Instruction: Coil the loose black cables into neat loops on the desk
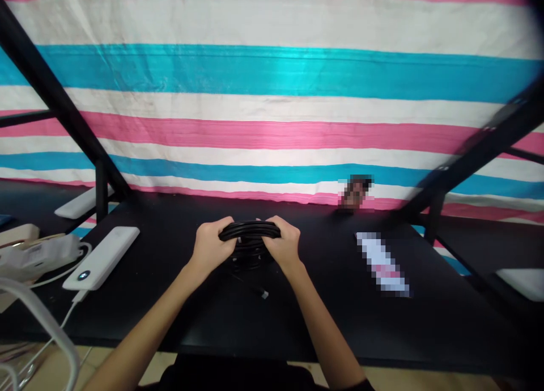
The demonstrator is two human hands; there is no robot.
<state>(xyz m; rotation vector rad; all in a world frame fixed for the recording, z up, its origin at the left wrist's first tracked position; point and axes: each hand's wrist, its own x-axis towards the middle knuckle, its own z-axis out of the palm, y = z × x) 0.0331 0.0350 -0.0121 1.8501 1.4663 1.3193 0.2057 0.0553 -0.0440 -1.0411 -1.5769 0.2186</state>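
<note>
Both my hands hold a coiled black cable (pixel 249 230) just above the black table (pixel 178 311), near its middle. My left hand (pixel 210 246) is closed around the coil's left end. My right hand (pixel 284 245) is closed around its right end. Part of the coil hangs down between my hands, and a loose end with a small plug (pixel 264 294) lies on the table below them.
A white power bank (pixel 102 258) with a lit button lies at the left, with white cables and chargers (pixel 36 255) beyond it. Another white block (pixel 80 203) sits further back. Black frame bars (pixel 46 90) slant at both sides. A striped tarp (pixel 272 107) hangs behind.
</note>
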